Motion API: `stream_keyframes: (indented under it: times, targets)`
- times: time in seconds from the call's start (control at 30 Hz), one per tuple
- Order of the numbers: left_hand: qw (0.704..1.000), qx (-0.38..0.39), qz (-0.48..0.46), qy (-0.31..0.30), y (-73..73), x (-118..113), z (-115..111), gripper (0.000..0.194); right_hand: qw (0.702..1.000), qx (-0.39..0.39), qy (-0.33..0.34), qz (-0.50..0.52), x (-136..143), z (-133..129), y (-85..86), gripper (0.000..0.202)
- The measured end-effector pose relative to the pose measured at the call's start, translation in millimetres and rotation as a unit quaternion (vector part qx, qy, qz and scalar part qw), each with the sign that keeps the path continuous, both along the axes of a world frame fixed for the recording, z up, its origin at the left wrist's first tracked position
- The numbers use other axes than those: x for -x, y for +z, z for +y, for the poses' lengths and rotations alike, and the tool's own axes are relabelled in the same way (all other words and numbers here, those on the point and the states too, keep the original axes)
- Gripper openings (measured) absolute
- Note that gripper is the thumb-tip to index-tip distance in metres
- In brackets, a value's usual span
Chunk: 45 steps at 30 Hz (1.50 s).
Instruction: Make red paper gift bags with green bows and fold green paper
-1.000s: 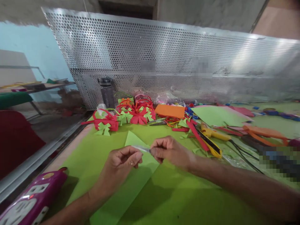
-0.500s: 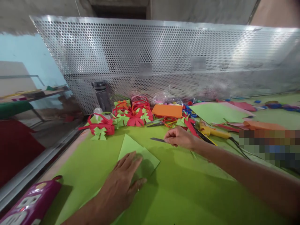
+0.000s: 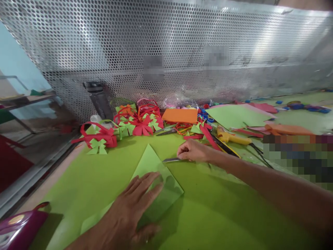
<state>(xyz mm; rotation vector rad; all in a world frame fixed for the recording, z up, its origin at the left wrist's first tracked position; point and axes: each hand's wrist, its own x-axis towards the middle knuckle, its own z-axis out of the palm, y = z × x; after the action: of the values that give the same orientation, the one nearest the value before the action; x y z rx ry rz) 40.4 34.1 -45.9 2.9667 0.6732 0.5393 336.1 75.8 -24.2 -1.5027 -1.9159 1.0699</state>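
Note:
A folded light-green paper sheet (image 3: 163,173) lies on the green tabletop (image 3: 208,215), one corner pointing away from me. My left hand (image 3: 137,201) rests flat on its near part with the fingers stretched out, hiding some of it. My right hand (image 3: 191,151) is closed round a thin grey blade (image 3: 171,160). The blade points left, and its tip is by the paper's upper right edge; whether it touches the paper I cannot tell. Another pale-green piece (image 3: 93,218) shows partly beside my left forearm.
Red and green paper baskets with bows (image 3: 142,121) stand at the back, near a grey bottle (image 3: 97,99) and orange sheets (image 3: 180,115). A yellow glue gun (image 3: 234,137) lies right, a purple power strip (image 3: 22,225) front left. Behind rises a perforated metal panel (image 3: 125,45).
My right hand has brought the blade down and nearer to the paper's edge. The folded paper sits turned a little, still under my left hand. The whole view has shifted and tilted down.

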Motion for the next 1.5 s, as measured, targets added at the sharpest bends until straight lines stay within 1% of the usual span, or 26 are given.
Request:
stream_keyframes:
  times: [0.07,0.17,0.27,0.4,0.53,0.8,1.0,1.13,1.27,1.3,1.4,1.5]
  targets:
    - [1.000,-0.004,0.007,-0.019,0.9,0.8,-0.8,0.070,1.000,0.007,0.008,-0.001,-2.8,1.7,-2.2,0.013]
    - [1.000,0.000,0.003,-0.030,0.3,1.0,-1.4,0.069,1.000,0.015,0.015,-0.001,-4.5,2.8,-3.1,0.012]
    - [1.000,-0.005,-0.006,-0.026,1.1,-0.7,-2.6,0.062,1.000,0.022,0.020,-0.005,-3.6,2.9,-1.8,0.013]
    - [0.998,-0.037,0.017,-0.048,5.7,-2.1,-4.0,0.058,0.999,0.026,0.023,-0.010,-2.6,4.0,-1.0,0.013]
    - [0.998,-0.042,0.020,-0.044,7.1,-0.9,-5.0,0.053,0.999,0.028,0.027,-0.019,-5.0,5.1,0.0,0.012]
    - [0.998,-0.046,-0.021,-0.037,-3.5,0.6,-3.4,0.043,0.997,0.058,0.045,-0.034,-10.9,-1.1,11.5,0.012]
    - [0.998,-0.031,-0.038,-0.034,-4.4,-1.9,1.8,0.042,0.993,0.087,0.073,-0.042,-9.2,-5.7,16.9,0.015]
    - [0.999,-0.024,-0.013,-0.036,-6.5,-1.2,4.2,0.047,0.989,0.102,0.098,-0.049,-6.3,-9.8,23.5,0.015]
    - [1.000,-0.017,0.021,0.006,-10.0,0.5,5.3,0.050,0.983,0.113,0.121,-0.073,-4.6,-13.2,28.0,0.015]
    - [0.999,-0.021,0.025,0.008,-11.2,0.9,6.2,0.049,0.983,0.116,0.125,-0.073,-4.5,-13.7,28.0,0.016]
    - [0.999,-0.034,0.025,0.004,-15.4,1.2,9.9,0.046,0.982,0.123,0.129,-0.058,-4.7,-15.0,26.4,0.018]
    - [0.999,-0.033,0.020,0.017,-19.4,0.3,11.5,0.039,0.983,0.124,0.125,-0.056,-5.1,-16.3,24.7,0.017]
